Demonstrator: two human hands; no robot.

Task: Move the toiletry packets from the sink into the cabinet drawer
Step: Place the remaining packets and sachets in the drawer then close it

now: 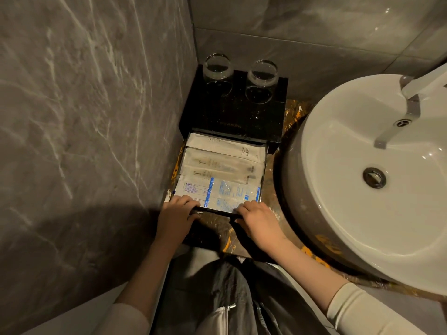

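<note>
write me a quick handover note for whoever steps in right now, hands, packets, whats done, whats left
Left hand: gripping the front left edge of the drawer, fingers curled over it.
Right hand: gripping the front right edge the same way.
Packets: lying flat in rows in the open drawer, a blue-printed one nearest the front.
Sink: no packets in view in it.
Done: packets look moved over.
Left: probably just push the drawer shut under the black cabinet; two glasses stand on top, so go gently.
</note>
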